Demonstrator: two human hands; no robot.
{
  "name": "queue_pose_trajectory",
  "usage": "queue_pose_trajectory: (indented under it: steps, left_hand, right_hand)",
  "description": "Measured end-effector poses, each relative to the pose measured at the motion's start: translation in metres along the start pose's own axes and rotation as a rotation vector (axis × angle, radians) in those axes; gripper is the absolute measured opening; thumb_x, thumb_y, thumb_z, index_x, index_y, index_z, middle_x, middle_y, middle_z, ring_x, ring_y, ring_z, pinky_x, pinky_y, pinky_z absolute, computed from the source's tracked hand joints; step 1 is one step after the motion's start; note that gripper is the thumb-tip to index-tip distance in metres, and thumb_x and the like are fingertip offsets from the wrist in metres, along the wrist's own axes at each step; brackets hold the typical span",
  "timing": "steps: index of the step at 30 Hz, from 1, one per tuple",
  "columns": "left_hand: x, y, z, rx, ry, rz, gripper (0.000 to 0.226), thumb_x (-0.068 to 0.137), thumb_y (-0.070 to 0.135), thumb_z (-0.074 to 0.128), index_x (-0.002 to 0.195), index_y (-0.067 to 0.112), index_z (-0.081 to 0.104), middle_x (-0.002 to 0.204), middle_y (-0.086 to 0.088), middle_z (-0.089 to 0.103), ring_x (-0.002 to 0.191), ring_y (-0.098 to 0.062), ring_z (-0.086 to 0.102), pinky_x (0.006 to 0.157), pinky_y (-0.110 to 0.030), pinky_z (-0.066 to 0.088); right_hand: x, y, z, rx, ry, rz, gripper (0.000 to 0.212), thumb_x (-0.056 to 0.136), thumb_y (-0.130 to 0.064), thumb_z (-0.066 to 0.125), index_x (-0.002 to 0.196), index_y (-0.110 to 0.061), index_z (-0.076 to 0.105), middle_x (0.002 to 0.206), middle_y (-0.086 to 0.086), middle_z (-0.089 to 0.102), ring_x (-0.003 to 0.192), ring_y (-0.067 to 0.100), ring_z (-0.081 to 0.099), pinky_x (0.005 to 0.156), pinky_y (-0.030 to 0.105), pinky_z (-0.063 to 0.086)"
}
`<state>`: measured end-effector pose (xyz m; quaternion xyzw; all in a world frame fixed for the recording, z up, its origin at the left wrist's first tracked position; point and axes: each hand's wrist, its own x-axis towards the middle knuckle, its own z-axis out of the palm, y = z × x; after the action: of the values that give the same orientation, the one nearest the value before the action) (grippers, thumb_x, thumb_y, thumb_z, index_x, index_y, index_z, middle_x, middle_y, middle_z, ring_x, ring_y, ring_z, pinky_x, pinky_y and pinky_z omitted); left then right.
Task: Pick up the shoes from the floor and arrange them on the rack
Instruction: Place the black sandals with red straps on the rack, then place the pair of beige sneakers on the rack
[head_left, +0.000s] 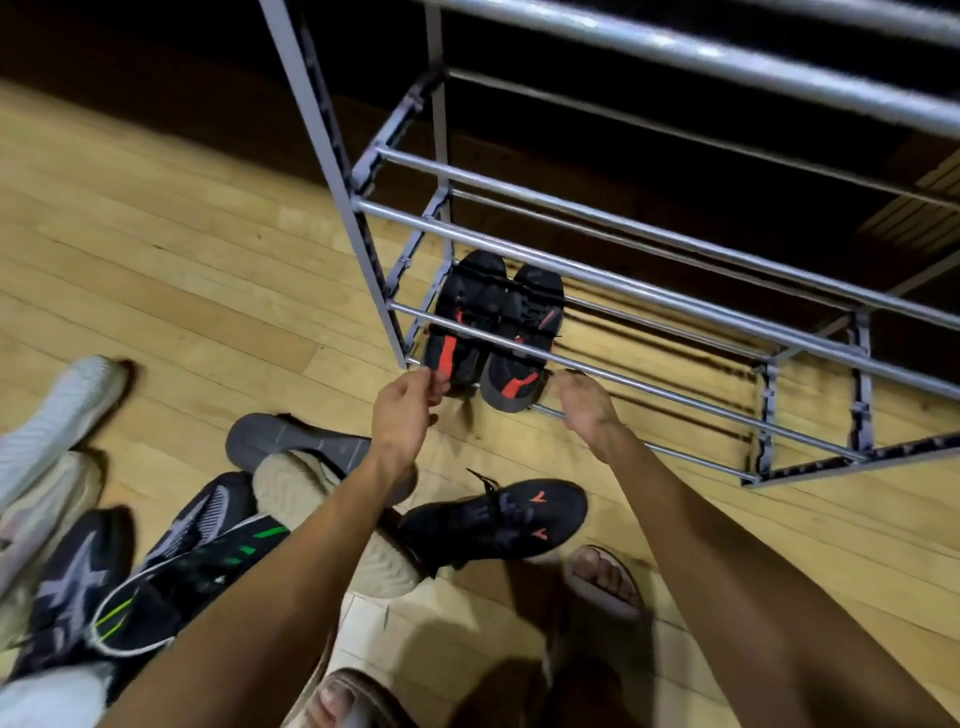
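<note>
Shoes: black-and-red pair (493, 327) side by side on bottom rungs of grey metal rack (649, 291), heels toward camera. Left hand (402, 415) at heel of left shoe of pair, fingers curled; pinching heel or just touching, cannot tell. Right hand (584, 402) just right of pair, over front rung, fingers curled down, grip unclear. More shoes on wood floor (182, 260): black sneaker (498, 519), green-striped sneaker (182, 582), grey-soled shoe (291, 439).

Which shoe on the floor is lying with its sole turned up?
The grey shoe by the left forearm: its grey sole faces up, while the others show uppers.
</note>
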<state>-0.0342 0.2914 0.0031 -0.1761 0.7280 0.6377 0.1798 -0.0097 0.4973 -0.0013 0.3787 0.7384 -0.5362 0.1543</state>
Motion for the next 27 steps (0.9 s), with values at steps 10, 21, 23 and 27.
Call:
queue_pose_trajectory:
  steps: [10,21,23,27]
  left_hand:
    - [-0.070,0.066,-0.109,0.362,0.059,0.216,0.028,0.083,0.040,0.043,0.073,0.029,0.067,0.087,0.002,0.072,0.088,-0.021,0.062,0.077,-0.035,0.047]
    - [-0.180,0.078,-0.205,0.620,0.052,0.294,0.021,0.087,0.026,0.046,0.087,0.025,0.066,0.089,0.005,0.072,0.087,-0.018,0.065,0.086,-0.034,0.051]
    - [-0.196,0.067,-0.222,0.626,0.059,0.259,0.022,0.085,0.030,0.046,0.088,0.024,0.067,0.091,0.004,0.072,0.088,-0.020,0.065,0.089,-0.036,0.052]
    - [-0.202,0.055,-0.243,0.695,0.059,0.162,0.021,0.094,0.025,0.048,0.097,0.018,0.067,0.102,-0.003,0.073,0.097,-0.024,0.065,0.094,-0.040,0.051]
  right_hand:
    - [-0.113,-0.026,-0.034,-0.182,-0.090,-0.137,0.048,0.105,-0.039,0.033,0.148,-0.018,0.043,0.156,0.001,0.038,0.142,0.022,0.037,0.119,0.039,0.028]
    - [-0.211,-0.050,-0.026,-0.193,-0.126,-0.317,0.031,0.101,-0.030,0.041,0.097,-0.011,0.065,0.093,0.006,0.060,0.063,0.013,0.054,0.059,0.028,0.043]
    - [-0.226,-0.043,-0.013,-0.275,-0.166,-0.329,0.038,0.101,-0.029,0.040,0.115,-0.005,0.064,0.097,0.006,0.058,0.077,0.019,0.053,0.071,0.031,0.042]
    - [-0.243,-0.047,-0.001,-0.437,-0.193,-0.365,0.039,0.103,-0.031,0.032,0.120,-0.005,0.057,0.103,0.009,0.047,0.093,0.022,0.041,0.083,0.035,0.032]
